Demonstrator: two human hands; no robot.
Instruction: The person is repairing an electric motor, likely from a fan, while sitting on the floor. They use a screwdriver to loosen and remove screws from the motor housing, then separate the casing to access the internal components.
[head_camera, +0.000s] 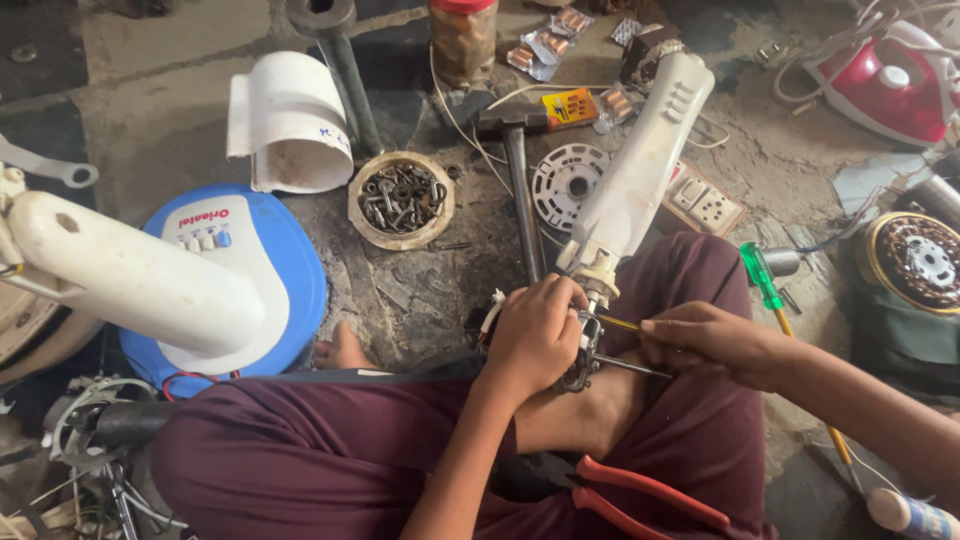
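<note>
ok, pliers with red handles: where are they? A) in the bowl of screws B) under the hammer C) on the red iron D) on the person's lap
D: the red-handled pliers lie on the maroon trousers at the person's lap, below the left hand and right hand, which work on the motor.
</note>
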